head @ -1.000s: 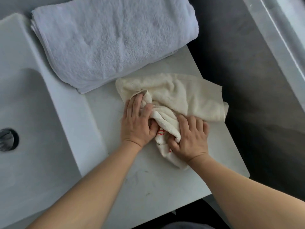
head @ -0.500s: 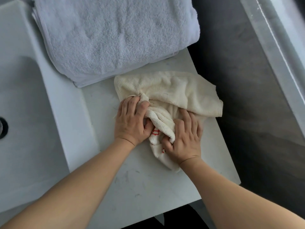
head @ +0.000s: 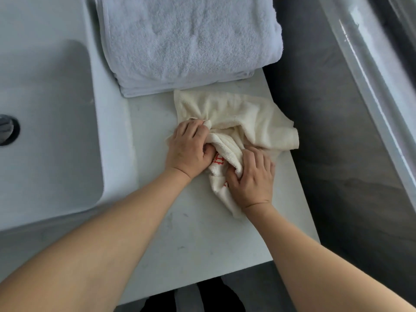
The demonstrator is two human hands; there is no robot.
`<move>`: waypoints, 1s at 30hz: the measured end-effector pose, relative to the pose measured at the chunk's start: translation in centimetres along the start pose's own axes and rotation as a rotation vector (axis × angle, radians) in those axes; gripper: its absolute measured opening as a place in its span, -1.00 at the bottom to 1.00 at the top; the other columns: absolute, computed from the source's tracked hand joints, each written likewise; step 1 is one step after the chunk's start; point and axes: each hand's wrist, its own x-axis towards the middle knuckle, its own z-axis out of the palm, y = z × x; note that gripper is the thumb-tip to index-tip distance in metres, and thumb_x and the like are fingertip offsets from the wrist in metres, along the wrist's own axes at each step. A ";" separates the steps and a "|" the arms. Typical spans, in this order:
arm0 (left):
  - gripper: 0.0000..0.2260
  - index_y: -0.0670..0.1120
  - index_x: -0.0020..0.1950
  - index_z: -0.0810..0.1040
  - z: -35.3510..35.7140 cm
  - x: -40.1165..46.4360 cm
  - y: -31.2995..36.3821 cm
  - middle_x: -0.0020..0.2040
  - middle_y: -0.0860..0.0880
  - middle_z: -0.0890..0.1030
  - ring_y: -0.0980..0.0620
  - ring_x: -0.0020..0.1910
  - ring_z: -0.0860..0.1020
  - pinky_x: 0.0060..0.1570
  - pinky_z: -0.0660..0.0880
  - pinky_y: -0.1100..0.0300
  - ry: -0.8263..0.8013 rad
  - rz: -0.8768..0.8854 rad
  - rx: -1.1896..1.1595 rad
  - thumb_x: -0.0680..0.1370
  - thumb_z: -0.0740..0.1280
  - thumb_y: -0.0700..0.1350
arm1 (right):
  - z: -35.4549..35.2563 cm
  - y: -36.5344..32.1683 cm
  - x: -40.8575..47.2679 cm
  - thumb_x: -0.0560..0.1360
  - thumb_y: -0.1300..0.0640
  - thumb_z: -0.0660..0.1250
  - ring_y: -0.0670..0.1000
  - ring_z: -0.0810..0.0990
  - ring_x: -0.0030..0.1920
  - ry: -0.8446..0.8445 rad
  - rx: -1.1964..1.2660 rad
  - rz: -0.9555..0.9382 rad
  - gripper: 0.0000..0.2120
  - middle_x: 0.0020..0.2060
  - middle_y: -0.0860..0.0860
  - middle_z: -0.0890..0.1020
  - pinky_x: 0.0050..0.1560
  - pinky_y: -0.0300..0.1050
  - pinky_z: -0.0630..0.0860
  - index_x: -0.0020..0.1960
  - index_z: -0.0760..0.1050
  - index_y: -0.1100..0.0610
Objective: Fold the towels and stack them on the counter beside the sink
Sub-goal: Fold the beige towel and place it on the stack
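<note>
The left hand [head: 188, 149] is lying knuckles-up on the cream towel [head: 236, 122], its fingers curling into a bunched ridge of the cloth and gripping it. The right hand [head: 253, 179] is sitting just beside it at about 4 o'clock, thumb and fingers curling round the same ridge from the other side, so both hands are holding the towel with the ridge rising between them. The cream towel is lying crumpled on the white counter [head: 191, 244]; its flatter part is spreading toward 1 o'clock from the hands, one corner is reaching the counter's right edge at 3 o'clock, and a narrow tail is trailing toward 6 o'clock under the right wrist. Red stitched marks are showing on the cloth between the hands, too creased to read. At 12 o'clock from the hands, the folded white towel [head: 191, 41] is resting on the counter, its near edge just touching the far edge of the cream one. The sink [head: 45, 131] is lying at 9 o'clock, with its drain [head: 7, 131] at the frame's left border. A dark grey floor [head: 337, 154] is filling the 3 o'clock side.
</note>
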 end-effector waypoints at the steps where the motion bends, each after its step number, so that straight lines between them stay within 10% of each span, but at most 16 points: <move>1: -0.70 -0.26 0.06 0.61 0.0 -0.7 0.6 0.10 -0.23 0.61 -0.30 0.11 0.54 0.16 0.49 -0.10 0.005 -0.043 -0.045 0.37 0.38 -0.17 | -0.4 -0.2 -0.3 0.44 -0.09 0.19 0.16 0.50 0.15 -0.006 0.001 0.004 -0.57 0.08 0.08 0.58 0.24 0.01 0.29 0.12 0.52 0.19; 8: -0.73 -0.27 0.06 0.54 -2.6 -9.2 2.2 0.07 -0.25 0.56 -0.28 0.09 0.48 0.14 0.38 -0.05 -0.152 -0.170 -0.085 0.42 0.37 -0.17 | -4.4 -0.8 -5.9 0.33 0.13 0.47 0.17 0.54 0.03 -0.282 -0.022 -0.046 -0.64 -0.03 0.08 0.61 0.10 -0.05 0.35 0.07 0.51 0.21; 14: -0.80 -0.11 -0.21 0.42 -8.3 -16.0 1.9 -0.23 0.04 0.48 0.08 -0.27 0.45 -0.31 0.28 0.35 -0.073 -0.338 -0.398 0.41 0.45 -0.13 | -8.0 -4.2 -10.1 0.25 0.15 0.53 0.17 0.52 0.00 -0.196 0.061 -0.203 -0.51 -0.03 0.07 0.58 0.05 0.00 0.43 0.12 0.48 0.20; 21: -0.91 -0.09 -0.17 0.57 -14.8 -23.5 -4.6 -0.27 -0.03 0.61 0.02 -0.31 0.50 -0.29 0.42 0.17 -0.066 -0.569 -0.530 0.42 0.45 -0.13 | -6.4 -10.7 -11.3 0.34 0.00 0.44 0.14 0.44 0.21 -0.443 -0.180 -0.251 -0.47 0.15 0.03 0.51 0.19 -0.09 0.28 0.25 0.43 0.11; 30: -0.91 -0.08 -0.21 0.55 -23.4 -34.0 -19.4 -0.23 -0.09 0.63 -0.02 -0.29 0.53 -0.26 0.46 0.07 -0.008 -0.665 -0.604 0.41 0.44 -0.13 | 0.0 -28.0 -17.1 0.34 0.14 0.38 0.10 0.52 -0.16 -0.603 -0.006 -0.129 -0.72 -0.20 -0.03 0.54 -0.26 -0.09 0.40 -0.01 0.38 0.13</move>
